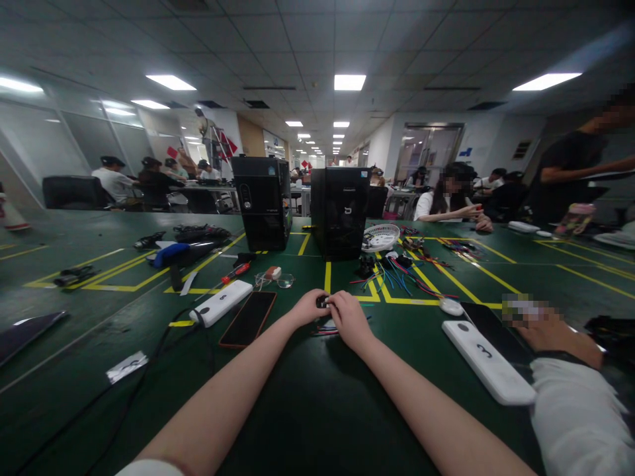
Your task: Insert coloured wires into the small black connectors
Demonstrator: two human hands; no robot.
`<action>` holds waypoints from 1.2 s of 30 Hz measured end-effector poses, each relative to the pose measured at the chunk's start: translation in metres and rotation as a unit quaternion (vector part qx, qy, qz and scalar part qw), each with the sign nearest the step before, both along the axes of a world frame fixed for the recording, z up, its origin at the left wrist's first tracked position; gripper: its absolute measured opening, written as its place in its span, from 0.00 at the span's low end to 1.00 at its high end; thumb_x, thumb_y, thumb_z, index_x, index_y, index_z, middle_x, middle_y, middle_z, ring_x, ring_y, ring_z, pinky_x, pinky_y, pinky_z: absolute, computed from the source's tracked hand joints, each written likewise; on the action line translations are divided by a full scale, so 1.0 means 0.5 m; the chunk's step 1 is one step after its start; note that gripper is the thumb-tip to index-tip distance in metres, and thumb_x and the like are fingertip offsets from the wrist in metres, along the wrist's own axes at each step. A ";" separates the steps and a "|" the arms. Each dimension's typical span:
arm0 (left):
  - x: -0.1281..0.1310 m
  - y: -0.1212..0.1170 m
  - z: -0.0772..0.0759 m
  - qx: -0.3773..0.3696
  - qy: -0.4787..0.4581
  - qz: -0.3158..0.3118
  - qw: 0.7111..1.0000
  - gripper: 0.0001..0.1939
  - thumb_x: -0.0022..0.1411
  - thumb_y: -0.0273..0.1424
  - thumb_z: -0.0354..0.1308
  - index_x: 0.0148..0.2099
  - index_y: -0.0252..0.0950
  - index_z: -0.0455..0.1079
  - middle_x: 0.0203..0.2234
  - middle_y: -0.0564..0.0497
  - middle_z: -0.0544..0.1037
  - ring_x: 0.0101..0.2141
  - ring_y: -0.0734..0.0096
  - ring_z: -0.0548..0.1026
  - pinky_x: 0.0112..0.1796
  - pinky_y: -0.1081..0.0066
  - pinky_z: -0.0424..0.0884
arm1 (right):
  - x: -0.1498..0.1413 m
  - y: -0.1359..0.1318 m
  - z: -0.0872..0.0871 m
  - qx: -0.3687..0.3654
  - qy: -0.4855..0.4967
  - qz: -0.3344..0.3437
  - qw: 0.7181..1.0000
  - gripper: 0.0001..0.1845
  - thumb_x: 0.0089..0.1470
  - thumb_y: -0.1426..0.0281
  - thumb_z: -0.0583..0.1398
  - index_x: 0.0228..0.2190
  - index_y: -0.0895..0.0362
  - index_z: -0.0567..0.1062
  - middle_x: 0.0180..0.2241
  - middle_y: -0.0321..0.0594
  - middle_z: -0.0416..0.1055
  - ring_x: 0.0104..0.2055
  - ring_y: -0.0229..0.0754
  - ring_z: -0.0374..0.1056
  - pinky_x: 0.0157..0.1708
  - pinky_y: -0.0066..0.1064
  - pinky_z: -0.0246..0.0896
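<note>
My left hand [308, 307] and my right hand [350, 318] meet over the green table, fingers closed. Between their fingertips is a small black piece [322, 301] with a pale bit at its edge, too small to name further. Several thin coloured wires [325, 328] lie under and beside my hands, partly covered by them. Left of my hands, a dark phone [249, 318] with an orange edge lies flat, beside a white power bank [221, 303] and a pair of glasses [284, 281].
Two black computer towers [261, 205] [342, 215] stand ahead. Bundles of wires [397, 271] and a white basket [381, 237] lie to the right. A co-worker's hand [558, 334] is near another white power bank [486, 360]. A black cable [149, 360] crosses the left side.
</note>
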State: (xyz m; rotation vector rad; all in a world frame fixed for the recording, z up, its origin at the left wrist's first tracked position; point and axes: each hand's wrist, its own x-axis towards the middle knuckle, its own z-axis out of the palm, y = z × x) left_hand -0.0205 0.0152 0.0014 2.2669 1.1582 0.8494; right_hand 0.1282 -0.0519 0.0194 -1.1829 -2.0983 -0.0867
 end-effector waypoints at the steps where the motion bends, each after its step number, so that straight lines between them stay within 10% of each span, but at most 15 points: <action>1: -0.003 0.001 0.001 -0.005 0.000 0.001 1.000 0.18 0.46 0.28 0.61 0.43 0.32 0.69 0.40 0.46 0.73 0.41 0.63 0.70 0.44 0.66 0.65 | -0.002 -0.004 0.001 -0.009 -0.020 0.021 1.000 0.08 0.55 0.74 0.50 0.35 0.58 0.68 0.35 0.42 0.66 0.39 0.40 0.60 0.40 0.31 0.53; 7: -0.017 0.008 0.001 -0.023 -0.003 -0.013 1.000 0.20 0.46 0.29 0.60 0.45 0.33 0.69 0.41 0.45 0.73 0.43 0.61 0.70 0.46 0.65 0.64 | -0.014 -0.023 0.012 -0.089 -0.159 0.079 0.980 0.10 0.55 0.73 0.50 0.36 0.57 0.71 0.36 0.41 0.68 0.40 0.39 0.62 0.40 0.30 0.54; 22: -0.011 0.000 0.005 0.008 0.021 -0.014 1.000 0.21 0.48 0.38 0.61 0.44 0.33 0.70 0.39 0.45 0.74 0.40 0.62 0.71 0.42 0.67 0.65 | 0.000 -0.036 0.031 -0.193 -0.286 -0.076 0.935 0.12 0.52 0.74 0.52 0.37 0.63 0.72 0.37 0.50 0.70 0.40 0.47 0.66 0.39 0.36 0.56; 29: -0.008 -0.007 0.012 0.002 0.022 -0.012 1.000 0.20 0.48 0.37 0.61 0.44 0.33 0.70 0.39 0.46 0.74 0.40 0.61 0.71 0.43 0.66 0.65 | 0.008 -0.056 0.055 -0.210 -0.220 -0.011 0.953 0.23 0.46 0.54 0.57 0.37 0.59 0.71 0.41 0.49 0.69 0.42 0.49 0.65 0.40 0.36 0.58; 36: -0.007 -0.009 0.014 -0.002 0.028 0.004 1.000 0.21 0.48 0.38 0.61 0.44 0.33 0.70 0.40 0.45 0.74 0.41 0.60 0.71 0.43 0.65 0.65 | -0.011 -0.069 0.050 -0.251 -0.280 -0.060 0.924 0.10 0.43 0.72 0.57 0.29 0.60 0.75 0.30 0.49 0.73 0.32 0.47 0.69 0.32 0.33 0.61</action>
